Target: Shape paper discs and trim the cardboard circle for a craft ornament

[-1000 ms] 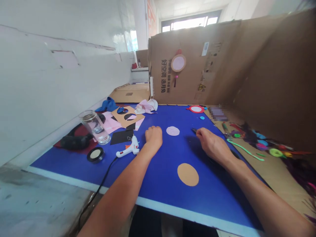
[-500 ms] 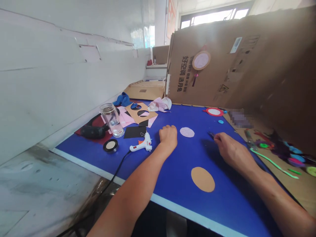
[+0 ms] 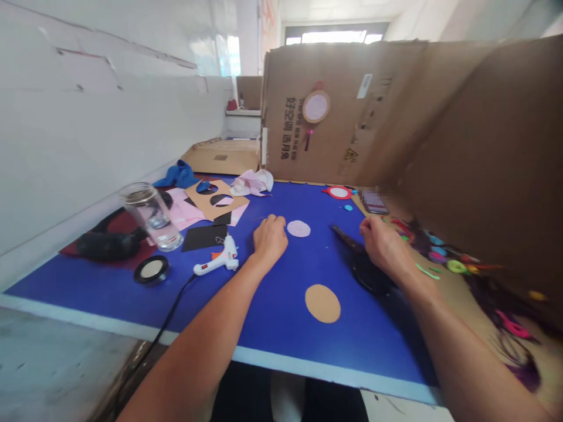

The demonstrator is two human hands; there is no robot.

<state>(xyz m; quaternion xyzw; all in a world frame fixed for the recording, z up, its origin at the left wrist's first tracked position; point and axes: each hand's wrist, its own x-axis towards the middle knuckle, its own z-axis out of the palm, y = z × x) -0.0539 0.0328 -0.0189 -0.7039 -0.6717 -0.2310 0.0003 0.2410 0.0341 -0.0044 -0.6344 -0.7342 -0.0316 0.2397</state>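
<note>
My left hand (image 3: 270, 239) rests on the blue tabletop with its fingers curled in; what they hold, if anything, is hidden. Just right of it lies a pale lilac oval (image 3: 298, 228). Over the right part of the table is my right hand (image 3: 382, 241), fingers closed, with nothing visible sticking out of them. Black scissors (image 3: 358, 255) lie to its left, blades pointing away; a gap of blue shows between them and my fingers. Nearer the front edge is a tan cardboard oval (image 3: 322, 303).
Left of my left arm lie a white glue gun (image 3: 220, 259), black sheet (image 3: 203, 237), tape roll (image 3: 152, 269) and glass jar (image 3: 153, 218). A red-rimmed oval (image 3: 339, 193) lies near the large cardboard box (image 3: 396, 105). Craft bits and a pink-handled tool (image 3: 512, 325) are at right.
My view has turned to the right. The dark tool tip at my right fingers now shows as whole scissors lying on the table, apart from the hand. The left hand stays closed.
</note>
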